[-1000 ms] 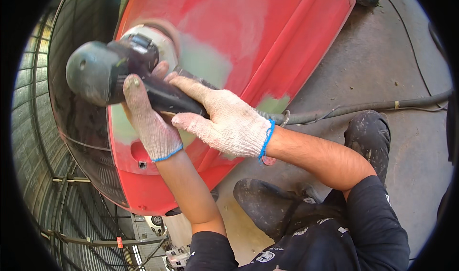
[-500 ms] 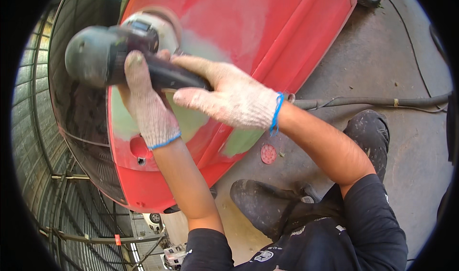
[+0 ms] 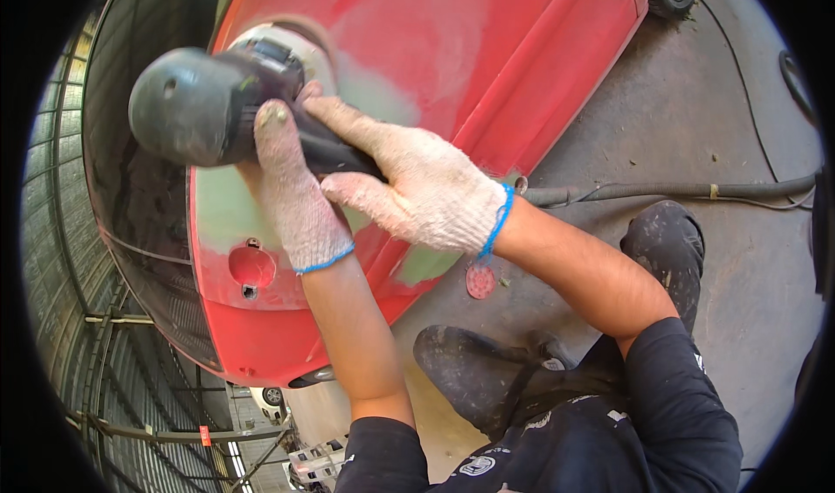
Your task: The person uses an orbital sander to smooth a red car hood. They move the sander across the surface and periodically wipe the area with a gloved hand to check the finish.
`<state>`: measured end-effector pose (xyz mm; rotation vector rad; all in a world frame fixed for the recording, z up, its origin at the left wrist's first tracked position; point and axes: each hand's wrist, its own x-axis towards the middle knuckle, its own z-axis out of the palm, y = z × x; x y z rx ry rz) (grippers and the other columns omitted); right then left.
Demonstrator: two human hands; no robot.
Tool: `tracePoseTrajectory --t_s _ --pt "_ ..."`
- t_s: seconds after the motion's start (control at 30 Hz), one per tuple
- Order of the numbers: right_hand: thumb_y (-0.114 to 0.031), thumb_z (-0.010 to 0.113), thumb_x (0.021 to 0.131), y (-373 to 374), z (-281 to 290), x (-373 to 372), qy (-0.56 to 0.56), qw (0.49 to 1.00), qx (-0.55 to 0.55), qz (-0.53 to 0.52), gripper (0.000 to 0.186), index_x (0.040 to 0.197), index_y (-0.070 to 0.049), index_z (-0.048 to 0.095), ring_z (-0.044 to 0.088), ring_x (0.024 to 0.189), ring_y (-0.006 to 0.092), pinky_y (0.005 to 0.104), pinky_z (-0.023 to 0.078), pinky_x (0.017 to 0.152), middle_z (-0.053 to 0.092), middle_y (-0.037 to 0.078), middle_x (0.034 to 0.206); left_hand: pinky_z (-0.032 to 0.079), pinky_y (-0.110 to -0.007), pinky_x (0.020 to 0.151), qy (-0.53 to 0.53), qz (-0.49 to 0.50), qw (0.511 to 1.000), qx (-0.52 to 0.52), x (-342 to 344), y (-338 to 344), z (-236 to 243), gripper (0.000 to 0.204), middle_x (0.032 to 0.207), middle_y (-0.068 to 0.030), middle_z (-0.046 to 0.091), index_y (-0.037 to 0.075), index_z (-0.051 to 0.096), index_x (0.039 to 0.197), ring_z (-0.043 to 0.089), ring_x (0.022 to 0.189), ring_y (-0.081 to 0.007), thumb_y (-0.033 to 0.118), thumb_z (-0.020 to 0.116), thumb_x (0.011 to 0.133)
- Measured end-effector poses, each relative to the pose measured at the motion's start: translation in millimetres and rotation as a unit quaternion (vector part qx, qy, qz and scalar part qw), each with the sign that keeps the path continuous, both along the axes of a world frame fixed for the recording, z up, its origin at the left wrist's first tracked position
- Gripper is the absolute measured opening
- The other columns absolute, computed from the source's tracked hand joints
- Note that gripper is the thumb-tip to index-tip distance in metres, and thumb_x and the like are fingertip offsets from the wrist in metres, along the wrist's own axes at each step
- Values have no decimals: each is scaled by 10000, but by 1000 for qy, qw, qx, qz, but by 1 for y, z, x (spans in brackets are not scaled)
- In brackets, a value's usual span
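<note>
Both gloved hands are gripping a black sander (image 3: 204,102), left hand (image 3: 296,193) wrapping its body, right hand (image 3: 417,184) closing on the handle, keeping the pad flat against the red panel (image 3: 487,58) beyond the fingertips.

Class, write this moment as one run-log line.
left hand: gripping sander | right hand: on its handle | sander pad: against red car panel | hose: on floor

The black handheld power sander (image 3: 204,102) rests on the red car body panel (image 3: 452,49). Right of the panel lies the dark hose (image 3: 678,190) on the grey concrete floor (image 3: 696,110); a small round sanding disc (image 3: 479,280) lies just below the panel's edge.
</note>
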<state>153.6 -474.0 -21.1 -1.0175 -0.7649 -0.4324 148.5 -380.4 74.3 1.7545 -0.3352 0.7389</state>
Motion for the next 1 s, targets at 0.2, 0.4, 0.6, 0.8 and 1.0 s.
tracePoseTrajectory --t_s 0.2,0.4,0.6,0.8,1.0 --pt "-247 647 945 -7 3 18 56 994 47 76 674 1520 -28 372 589 1263 372 402 462 1059 572 294 1365 537 -334 939 -30 -66 997 4 29 -12 2 798 1227 -123 584 15 326 1445 627 1058 -195 127 817 827" --pt "-109 660 868 -18 -11 36 161 985 50 -34 723 1498 -40 313 626 970 194 339 520 846 645 176 1127 488 -379 1010 76 -7 985 157 19 11 -29 956 1314 -155 585 73 250 1568 589 1176 -241 241 825 823" --pt "-112 752 794 -46 -13 50 306 948 -29 -85 173 893 -7 656 540 520 93 240 384 431 630 31 690 305 -479 1146 -196 374 625 657 32 142 -14 897 1541 -85 451 137 460 1505 396 1416 -282 701 611 824" --pt "-176 743 826 -39 -24 52 294 949 -11 -110 172 836 -13 687 600 616 114 261 444 512 644 38 704 369 -494 1119 -240 376 554 703 74 140 42 921 1612 -85 350 104 392 1541 361 1453 -285 680 602 854" --pt "-139 780 827 -41 -20 48 291 950 2 -110 188 917 -6 682 578 558 93 252 421 464 655 42 710 311 -464 1183 -245 341 574 704 90 123 44 938 1638 -74 299 97 350 1559 284 1501 -265 664 593 852"
